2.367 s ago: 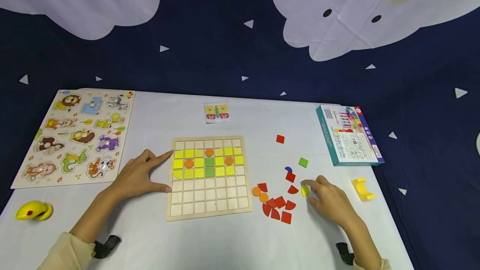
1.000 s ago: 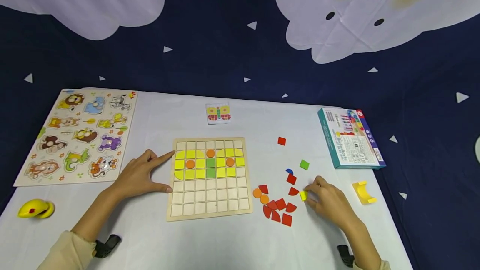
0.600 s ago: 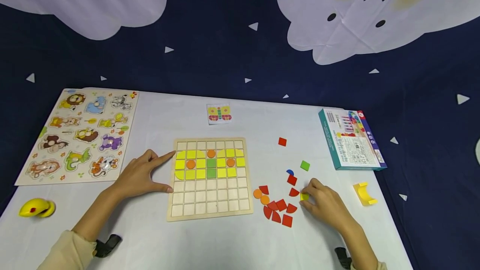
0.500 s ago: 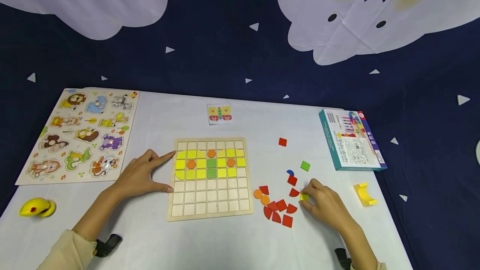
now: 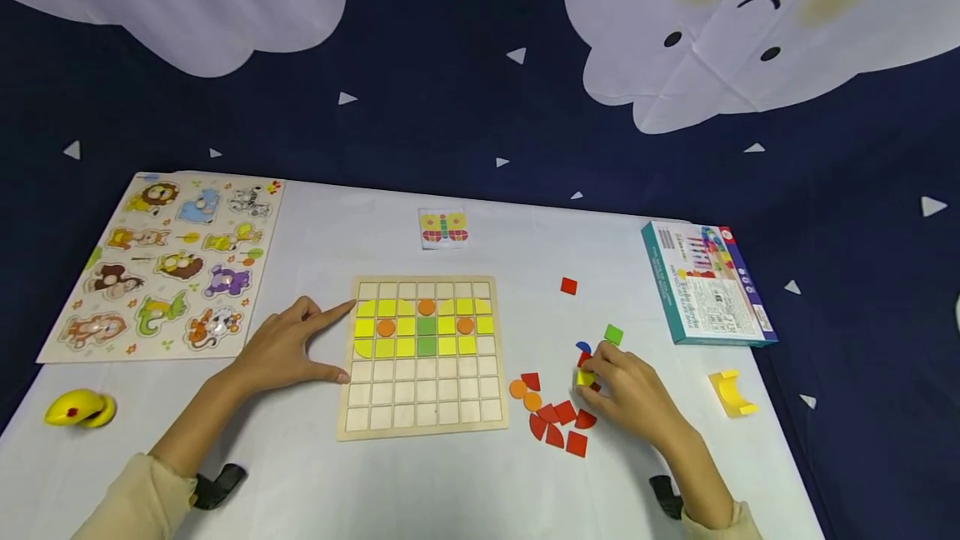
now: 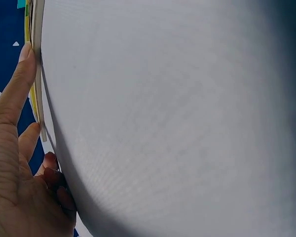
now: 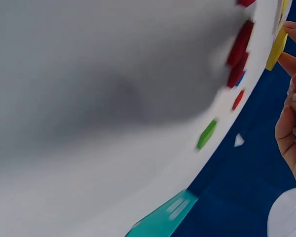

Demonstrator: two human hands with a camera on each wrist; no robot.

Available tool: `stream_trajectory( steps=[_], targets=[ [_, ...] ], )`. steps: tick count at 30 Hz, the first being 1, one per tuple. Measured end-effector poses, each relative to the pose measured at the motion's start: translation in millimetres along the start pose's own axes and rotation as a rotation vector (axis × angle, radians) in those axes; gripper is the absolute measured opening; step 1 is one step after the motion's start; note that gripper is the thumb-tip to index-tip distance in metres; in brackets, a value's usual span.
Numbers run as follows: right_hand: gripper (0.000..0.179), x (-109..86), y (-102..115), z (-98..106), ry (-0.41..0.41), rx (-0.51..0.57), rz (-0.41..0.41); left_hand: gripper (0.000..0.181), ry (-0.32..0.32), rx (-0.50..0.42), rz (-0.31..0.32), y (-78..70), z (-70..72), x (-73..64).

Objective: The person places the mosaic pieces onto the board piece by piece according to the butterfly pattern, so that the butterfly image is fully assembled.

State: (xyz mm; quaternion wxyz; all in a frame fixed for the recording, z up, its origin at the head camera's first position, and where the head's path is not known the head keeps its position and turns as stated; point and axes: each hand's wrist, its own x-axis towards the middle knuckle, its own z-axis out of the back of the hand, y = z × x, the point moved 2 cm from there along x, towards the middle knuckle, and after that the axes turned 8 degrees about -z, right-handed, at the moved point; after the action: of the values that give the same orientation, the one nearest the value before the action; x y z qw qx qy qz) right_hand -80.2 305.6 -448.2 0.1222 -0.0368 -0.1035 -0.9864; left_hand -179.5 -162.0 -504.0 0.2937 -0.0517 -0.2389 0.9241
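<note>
My left hand (image 5: pixel 279 350) rests at the left side of the wooden grid board (image 5: pixel 427 427), index fingertip and thumb spread along its edge. In the left wrist view, fingers of the left hand (image 6: pixel 7 148) touch the board's rim (image 6: pixel 38 74). Yellow tiles (image 5: pixel 386 307), orange discs (image 5: pixel 386 327) and green squares (image 5: pixel 426 346) fill part of the board's upper rows. My right hand (image 5: pixel 633 394) pinches a yellow tile (image 5: pixel 584 377) between thumb and fingertip, over the loose pieces; the right wrist view shows this yellow tile (image 7: pixel 277 49) raised. A red quarter-circle piece underneath is mostly hidden.
Loose red pieces (image 5: pixel 577 443), orange discs (image 5: pixel 532 402), a blue piece (image 5: pixel 583 347) and a green square (image 5: pixel 614 333) lie right of the board. Around them are a butterfly pattern card (image 5: pixel 443 228), animal puzzle (image 5: pixel 161 273), teal box (image 5: pixel 708 282), yellow curved block (image 5: pixel 731 394) and yellow toy (image 5: pixel 78 408).
My right hand first turned the yellow tile in its fingers, then moved left with it over the red pieces. The left hand keeps its place on the board's edge.
</note>
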Motion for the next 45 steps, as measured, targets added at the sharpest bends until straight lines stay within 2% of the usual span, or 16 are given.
stream_trajectory(
  steps=[4, 11, 19, 25, 35, 40, 45],
  targets=[
    [0.022, 17.1, 15, -2, -0.029, 0.019, 0.077, 0.111, 0.002, 0.000, -0.004, 0.2, -0.2, 1.1],
    [0.020, 44.5, 41, -6, 0.038, 0.051, 0.096, 0.111, 0.008, -0.003, 0.009, -0.1, 0.9, 1.8],
    [0.022, 71.0, 64, -14, 0.049, 0.060, 0.190, 0.111, 0.008, -0.002, 0.014, 1.0, 0.6, 0.4],
    [0.024, 87.5, 80, -22, 0.083, 0.059, 0.221, 0.111, 0.009, -0.001, 0.015, 0.6, 1.6, 0.2],
    [0.022, 97.2, 93, -40, 0.092, -0.001, 0.241, 0.111, 0.005, -0.001, 0.008, -0.3, 1.9, 0.7],
    [0.019, 97.9, 92, -43, 0.094, 0.042, 0.235, 0.111, 0.001, 0.001, 0.006, -0.1, 1.9, 0.6],
    [0.018, 96.9, 90, -45, 0.119, 0.111, 0.187, 0.111, 0.003, -0.006, 0.010, 0.6, 1.8, 0.5]
  ],
)
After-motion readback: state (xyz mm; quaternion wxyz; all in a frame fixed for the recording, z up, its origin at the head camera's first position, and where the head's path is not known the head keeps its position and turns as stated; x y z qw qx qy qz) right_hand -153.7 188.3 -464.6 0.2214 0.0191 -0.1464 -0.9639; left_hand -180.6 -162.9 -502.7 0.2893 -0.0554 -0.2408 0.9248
